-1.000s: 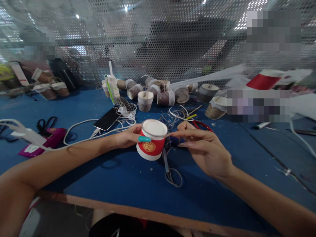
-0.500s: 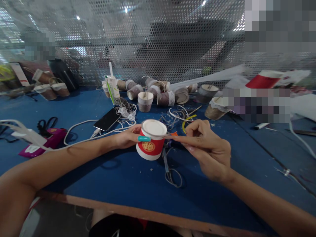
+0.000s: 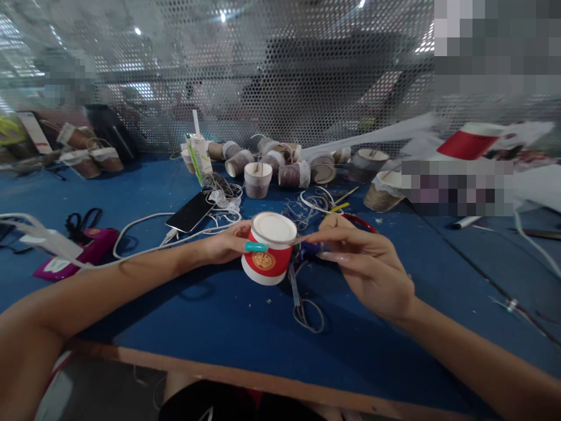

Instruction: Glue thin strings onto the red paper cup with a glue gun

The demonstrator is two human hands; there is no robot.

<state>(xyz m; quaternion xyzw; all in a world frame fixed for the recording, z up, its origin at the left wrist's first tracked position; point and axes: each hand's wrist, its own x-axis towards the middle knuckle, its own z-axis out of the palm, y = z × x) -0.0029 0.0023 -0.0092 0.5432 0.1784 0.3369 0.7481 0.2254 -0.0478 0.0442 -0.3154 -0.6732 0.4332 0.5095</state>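
Two hands, left hand (image 3: pixel 223 242), right hand (image 3: pixel 368 266), one red cup (image 3: pixel 268 254)

Red cup (image 3: pixel 268 255) between both hands

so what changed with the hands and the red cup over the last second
The right hand rose and curled half a second ago, uncovering a yellow strip, then dropped flat again, fingertips back at the rim of the upturned red and white paper cup. The left hand kept its grip on the cup, which stayed put on the blue table.

Blue table (image 3: pixel 184 316) with phone (image 3: pixel 191 211), cups (image 3: pixel 258 179)
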